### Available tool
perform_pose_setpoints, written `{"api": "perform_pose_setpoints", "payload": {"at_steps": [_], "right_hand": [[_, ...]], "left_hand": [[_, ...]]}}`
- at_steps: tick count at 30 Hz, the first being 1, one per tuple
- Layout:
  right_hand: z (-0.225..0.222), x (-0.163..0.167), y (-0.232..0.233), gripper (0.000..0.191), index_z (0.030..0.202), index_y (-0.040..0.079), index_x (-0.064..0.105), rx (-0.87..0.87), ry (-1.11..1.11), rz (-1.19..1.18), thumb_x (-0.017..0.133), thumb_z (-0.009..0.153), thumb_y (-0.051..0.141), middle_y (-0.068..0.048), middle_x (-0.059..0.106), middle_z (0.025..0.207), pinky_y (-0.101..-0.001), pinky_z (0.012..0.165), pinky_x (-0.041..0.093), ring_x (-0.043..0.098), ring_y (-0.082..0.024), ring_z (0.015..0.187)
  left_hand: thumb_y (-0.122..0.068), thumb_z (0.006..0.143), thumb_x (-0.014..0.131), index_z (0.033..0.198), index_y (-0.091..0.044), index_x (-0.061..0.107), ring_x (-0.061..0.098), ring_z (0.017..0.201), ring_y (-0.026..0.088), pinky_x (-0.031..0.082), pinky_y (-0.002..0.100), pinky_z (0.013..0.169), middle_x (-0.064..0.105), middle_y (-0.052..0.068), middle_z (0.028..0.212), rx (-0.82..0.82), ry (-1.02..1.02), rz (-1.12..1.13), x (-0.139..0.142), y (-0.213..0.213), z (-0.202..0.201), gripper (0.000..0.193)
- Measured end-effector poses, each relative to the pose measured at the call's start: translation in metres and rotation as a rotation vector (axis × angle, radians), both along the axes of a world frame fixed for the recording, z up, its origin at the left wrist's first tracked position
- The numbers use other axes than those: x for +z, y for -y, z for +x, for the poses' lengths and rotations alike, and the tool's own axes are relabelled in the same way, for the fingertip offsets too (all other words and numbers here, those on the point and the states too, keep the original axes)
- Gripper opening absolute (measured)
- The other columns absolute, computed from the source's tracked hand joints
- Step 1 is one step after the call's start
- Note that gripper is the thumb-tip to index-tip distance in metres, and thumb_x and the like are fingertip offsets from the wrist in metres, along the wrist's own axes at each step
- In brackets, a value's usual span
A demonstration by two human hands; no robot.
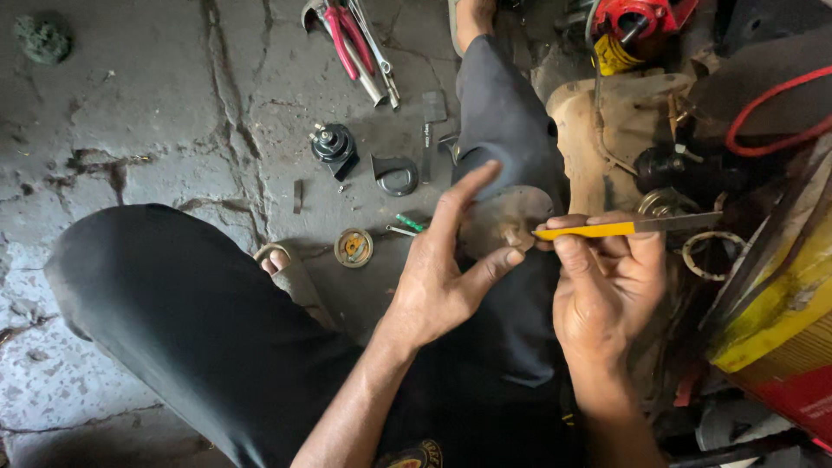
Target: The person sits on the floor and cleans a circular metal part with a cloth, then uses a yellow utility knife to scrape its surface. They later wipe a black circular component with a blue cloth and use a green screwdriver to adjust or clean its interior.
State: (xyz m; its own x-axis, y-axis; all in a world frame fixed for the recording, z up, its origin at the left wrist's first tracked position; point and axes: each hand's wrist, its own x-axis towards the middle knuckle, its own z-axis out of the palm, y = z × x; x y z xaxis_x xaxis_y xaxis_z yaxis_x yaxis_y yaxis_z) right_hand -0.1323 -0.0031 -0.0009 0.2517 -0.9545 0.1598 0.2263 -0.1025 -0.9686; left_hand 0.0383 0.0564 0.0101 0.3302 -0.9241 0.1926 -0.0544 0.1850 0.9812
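Left hand [442, 277] grasps a round metal disc [507, 221] while right hand [607, 286], at three o'clock, clenches a yellow-handled blade [624, 228] scraping its edge, needing steady pressure.

Metal disc [507, 221] partly behind fingers [459, 204]

Bare cracked floor [156, 113] left: open passage. Pliers [351, 39], black horn [334, 146], round cap [354, 247] ahead; engine clutter [641, 130] crowds right.

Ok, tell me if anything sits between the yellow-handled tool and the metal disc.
Nothing visible does. The right hand holds the yellow-handled tool with its tip right at the metal disc, which the left hand steadies with fingers at its edge.
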Motion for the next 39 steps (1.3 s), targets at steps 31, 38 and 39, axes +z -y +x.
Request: {"api": "perform_pose_setpoints", "payload": {"at_steps": [31,38,39], "right_hand": [[0.004,-0.011,-0.004,0.032,0.119,0.004,0.04,-0.004,-0.202,-0.167,0.065,0.107,-0.011,-0.017,0.068,0.099,-0.0269,0.09,0.057,0.067,-0.017,0.091],[0.007,-0.018,-0.006,0.033,0.119,0.006,0.038,-0.042,-0.234,-0.239,0.063,0.108,-0.012,-0.016,0.068,0.1,-0.0282,0.09,0.06,0.07,-0.018,0.092],[0.007,-0.018,-0.007,0.033,0.121,0.006,0.038,-0.049,-0.253,-0.25,0.063,0.108,-0.012,-0.017,0.068,0.101,-0.0284,0.091,0.061,0.07,-0.018,0.093]], "left_hand": [[-0.001,0.103,0.065,0.136,0.0,0.039,0.072,0.126,0.029,0.062,0.037,0.104,0.065,0.017,0.143,-0.132,-0.155,-0.006,-0.012,0.003,-0.014,0.042],[-0.002,0.104,0.064,0.135,-0.002,0.039,0.072,0.125,0.026,0.062,0.035,0.104,0.066,0.016,0.143,-0.122,-0.151,-0.005,-0.012,0.001,-0.019,0.04],[-0.003,0.104,0.064,0.135,-0.002,0.039,0.072,0.126,0.026,0.061,0.034,0.105,0.066,0.015,0.144,-0.119,-0.141,-0.009,-0.012,0.001,-0.019,0.039]]}}
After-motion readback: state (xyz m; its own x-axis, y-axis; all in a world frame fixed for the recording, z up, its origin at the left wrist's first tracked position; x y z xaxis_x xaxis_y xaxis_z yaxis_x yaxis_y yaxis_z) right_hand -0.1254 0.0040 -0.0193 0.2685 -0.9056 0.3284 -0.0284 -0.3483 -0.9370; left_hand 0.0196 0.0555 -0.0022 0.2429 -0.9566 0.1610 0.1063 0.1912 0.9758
